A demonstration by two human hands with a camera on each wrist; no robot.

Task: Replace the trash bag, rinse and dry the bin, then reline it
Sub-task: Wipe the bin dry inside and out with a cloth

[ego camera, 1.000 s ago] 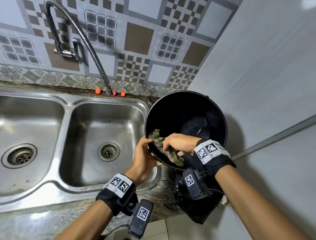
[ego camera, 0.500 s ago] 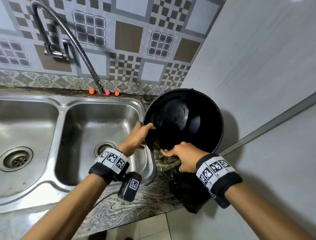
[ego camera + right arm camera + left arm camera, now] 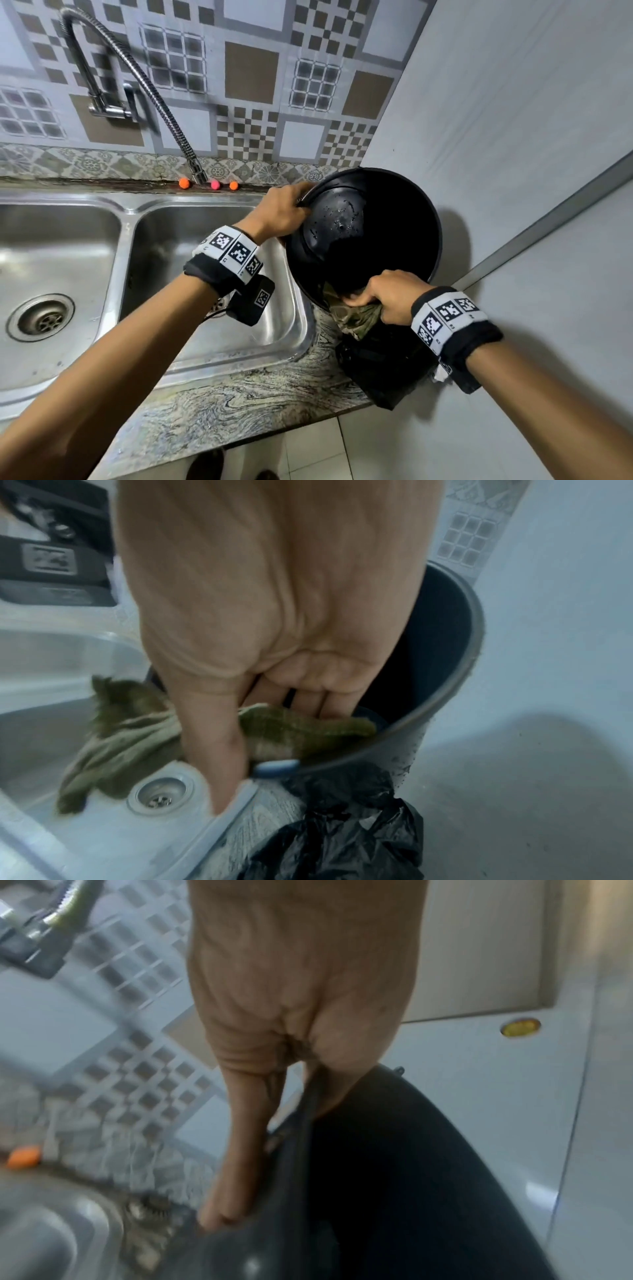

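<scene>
A black round bin (image 3: 404,219) stands tilted on the counter's right end, its mouth towards me, water drops on its inner bottom. My left hand (image 3: 284,212) grips the bin's far left rim (image 3: 308,1102). My right hand (image 3: 387,294) holds a green cloth (image 3: 356,315) over the bin's near rim (image 3: 445,723), fingers inside and thumb outside, and the cloth (image 3: 130,737) hangs outside the bin. A black trash bag (image 3: 380,370) lies crumpled on the counter beneath the bin (image 3: 346,831).
A double steel sink (image 3: 205,274) lies to the left, with a flexible tap (image 3: 164,113) above it. Small orange and pink balls (image 3: 184,183) sit on the back ledge. A grey wall (image 3: 513,137) stands close on the right. The marbled counter edge (image 3: 239,394) runs in front.
My left hand has slid from the bin's near rim up to its far left rim. My right hand has drawn the cloth down to the near rim. The bin has turned, showing more of its bottom.
</scene>
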